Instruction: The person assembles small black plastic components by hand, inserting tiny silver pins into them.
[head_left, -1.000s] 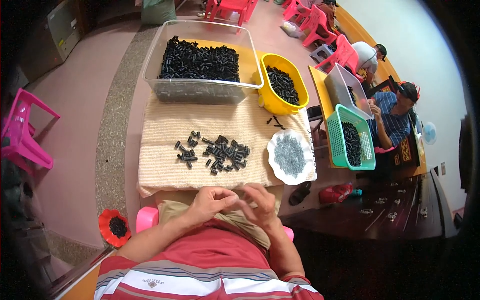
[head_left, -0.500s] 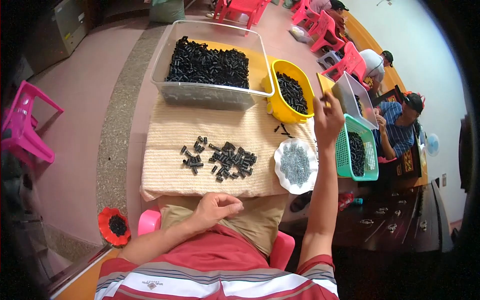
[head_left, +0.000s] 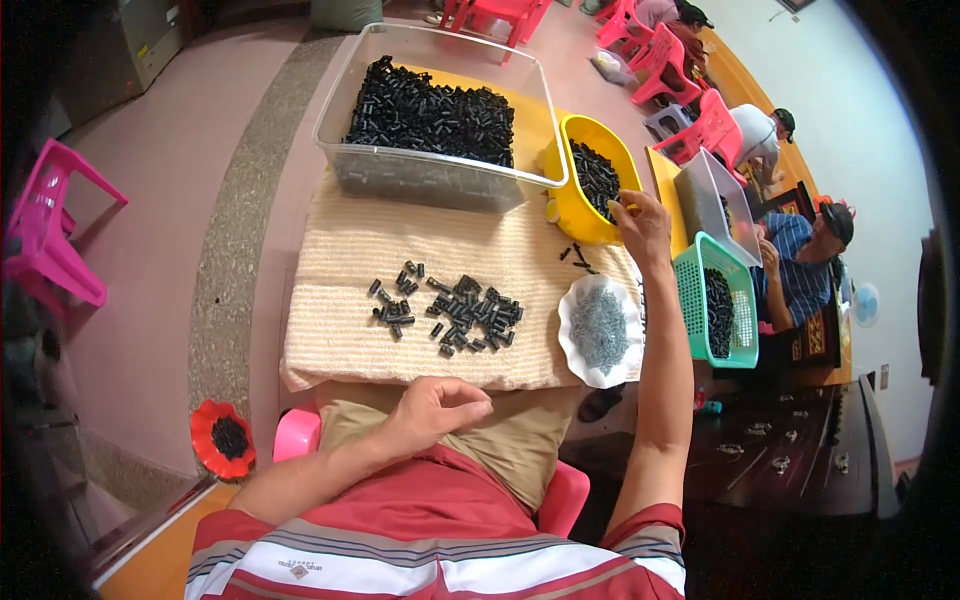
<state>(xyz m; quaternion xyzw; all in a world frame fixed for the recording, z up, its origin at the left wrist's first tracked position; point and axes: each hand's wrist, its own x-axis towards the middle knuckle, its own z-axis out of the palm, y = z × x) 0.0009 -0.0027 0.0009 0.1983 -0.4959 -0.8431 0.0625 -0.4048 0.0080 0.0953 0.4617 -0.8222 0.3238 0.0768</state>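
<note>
your left hand (head_left: 438, 411) is half curled below centre; your right forearm (head_left: 660, 370) extends upward, right hand (head_left: 645, 228) bent leftward, right of centre.

Apparently an informal shared workroom: a clear bin (head_left: 400, 176) and yellow tub (head_left: 582, 222) of small black parts (head_left: 594, 172) stand toward the far edge of a towel-covered table (head_left: 335, 240), and co-workers (head_left: 806, 252) sit beyond its right edge among pink chairs (head_left: 709, 132).

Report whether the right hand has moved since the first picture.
Yes: against the yellow tub, the right hand has gone forward and right, from over the lap to the tub's right rim.
</note>
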